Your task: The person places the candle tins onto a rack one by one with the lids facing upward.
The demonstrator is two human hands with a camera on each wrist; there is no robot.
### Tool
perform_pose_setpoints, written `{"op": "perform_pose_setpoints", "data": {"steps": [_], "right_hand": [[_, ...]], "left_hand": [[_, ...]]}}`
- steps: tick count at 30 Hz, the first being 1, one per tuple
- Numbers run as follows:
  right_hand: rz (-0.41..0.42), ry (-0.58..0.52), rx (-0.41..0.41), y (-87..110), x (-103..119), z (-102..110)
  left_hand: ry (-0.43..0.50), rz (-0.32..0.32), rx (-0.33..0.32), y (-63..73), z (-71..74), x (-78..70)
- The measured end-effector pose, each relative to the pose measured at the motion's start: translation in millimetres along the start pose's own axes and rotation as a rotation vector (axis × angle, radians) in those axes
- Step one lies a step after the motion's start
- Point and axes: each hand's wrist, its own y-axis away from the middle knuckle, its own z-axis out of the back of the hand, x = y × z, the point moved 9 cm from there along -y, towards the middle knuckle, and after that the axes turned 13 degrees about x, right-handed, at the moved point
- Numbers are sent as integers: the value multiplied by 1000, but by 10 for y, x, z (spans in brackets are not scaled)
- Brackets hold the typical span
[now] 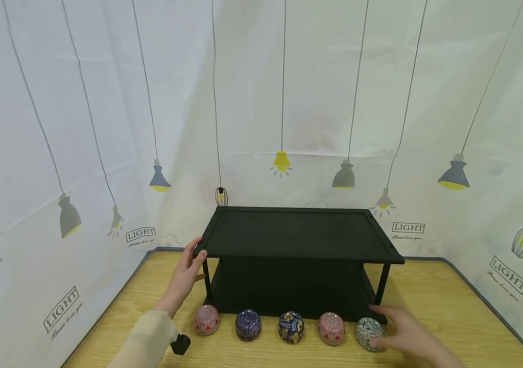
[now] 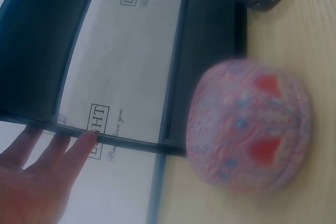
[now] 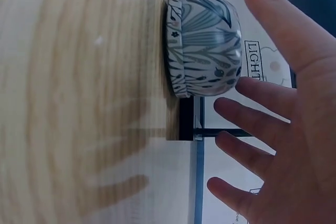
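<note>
A black two-tier rack (image 1: 295,235) stands on the wooden table. My left hand (image 1: 184,280) touches its front left corner, with fingers fairly straight along the edge. In front of the rack is a row of small round patterned tins: a pink tin (image 1: 206,320), a purple tin (image 1: 248,325), a dark blue floral tin (image 1: 291,327), a second pink tin (image 1: 331,328) and a green-and-white leaf tin (image 1: 366,335). Beside the leaf tin (image 3: 207,45), my right hand (image 3: 310,140) is spread, thumb and fingers apart; whether it touches the tin I cannot tell.
A white sheet (image 1: 252,102) printed with hanging lamps stands around the back and sides of the wooden table (image 1: 445,301). A black block-like piece (image 1: 181,344) is by the left sleeve (image 1: 146,337). The rack's thin posts (image 1: 383,283) support its upper tier.
</note>
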Motion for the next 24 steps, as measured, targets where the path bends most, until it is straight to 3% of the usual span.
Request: {"op": "perform_pose_setpoints", "data": {"steps": [24], "right_hand": [[-38,23,44,-88,-48,-136]], "left_hand": [[-30,10,-20,4,-2,1]]}}
